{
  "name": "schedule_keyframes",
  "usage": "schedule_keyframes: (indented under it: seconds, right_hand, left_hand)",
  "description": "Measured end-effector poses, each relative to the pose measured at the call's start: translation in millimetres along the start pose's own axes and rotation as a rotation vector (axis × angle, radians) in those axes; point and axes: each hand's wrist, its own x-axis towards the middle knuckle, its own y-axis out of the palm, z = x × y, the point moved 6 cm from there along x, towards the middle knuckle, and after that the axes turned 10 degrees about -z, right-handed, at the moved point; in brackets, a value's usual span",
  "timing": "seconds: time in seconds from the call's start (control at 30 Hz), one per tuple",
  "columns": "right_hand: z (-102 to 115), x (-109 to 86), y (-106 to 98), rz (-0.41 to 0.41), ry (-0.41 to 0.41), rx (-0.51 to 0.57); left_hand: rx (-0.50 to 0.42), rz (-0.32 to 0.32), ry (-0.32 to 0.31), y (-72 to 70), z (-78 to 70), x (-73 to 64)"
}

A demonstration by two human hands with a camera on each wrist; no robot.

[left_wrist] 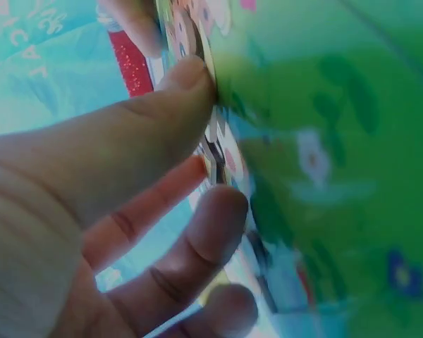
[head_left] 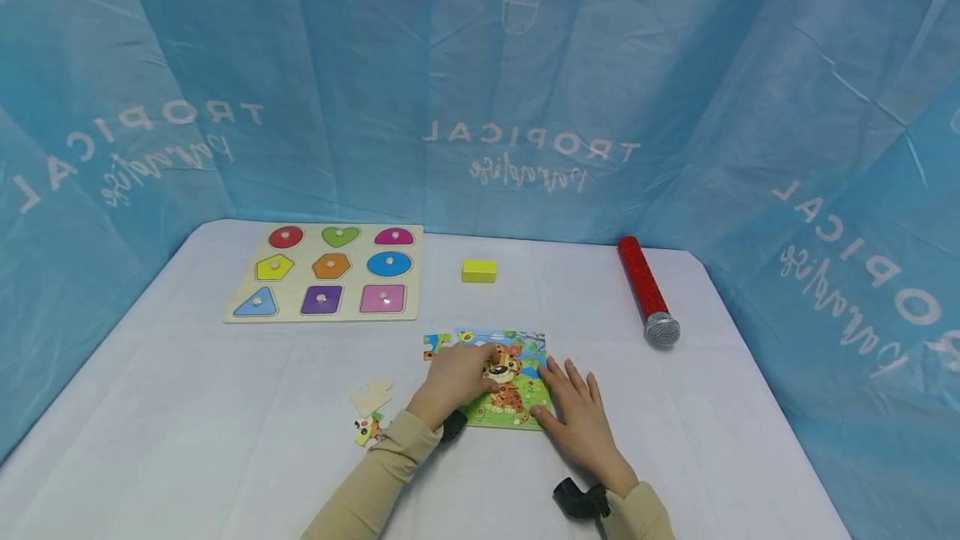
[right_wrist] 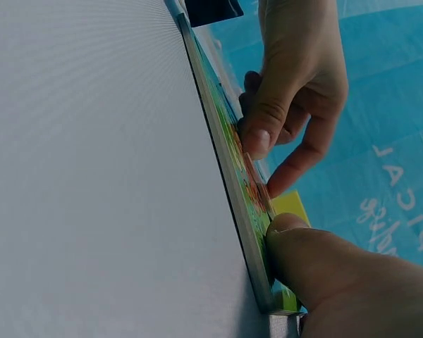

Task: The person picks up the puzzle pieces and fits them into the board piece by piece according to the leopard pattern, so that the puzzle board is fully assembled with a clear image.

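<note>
You were basically set up in a makeshift curtained booth: blue fabric (head_left: 375, 73) with backwards "TROPICAL Paradise" lettering (head_left: 532, 140) hung around the back and sides of a white-covered table (head_left: 187, 440). The shape board (head_left: 351, 300), yellow block (head_left: 479, 272) and red microphone (head_left: 642, 282) gave it a play-table feel, but the room beyond was hidden, so I couldn't tell home from studio.

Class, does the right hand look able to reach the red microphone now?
Probably yes: nothing visible stands between the right hand and the red microphone, though that hand touches the puzzle.
</note>
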Motion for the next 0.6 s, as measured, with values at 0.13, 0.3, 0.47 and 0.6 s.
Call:
schedule_keyframes:
  seconds: [0.13, 0.3, 0.47, 0.6]
  right_hand:
    - [0.5, -0.8, -0.4, -0.008, 0.001, 0.001]
    - [-0.1, -2.0, 0.1, -0.014, -0.006, -0.008]
    - [0.2, -1.1, -0.9, -0.016, -0.001, 0.002]
    - [1.1, -1.3, -1.3, -0.036, -0.018, 0.008]
  left_hand:
    - [0.039, -0.020, -0.017, -1.4, 3.2, 0.0]
    - [0.024, 0.017, -0.001, -1.7, 2.9, -1.5]
    - [0.007, 0.007, 0.011, -3.2, 2.6, -1.6]
    - [0.027, -0.016, -0.008, -4.2, 5.5, -0.2]
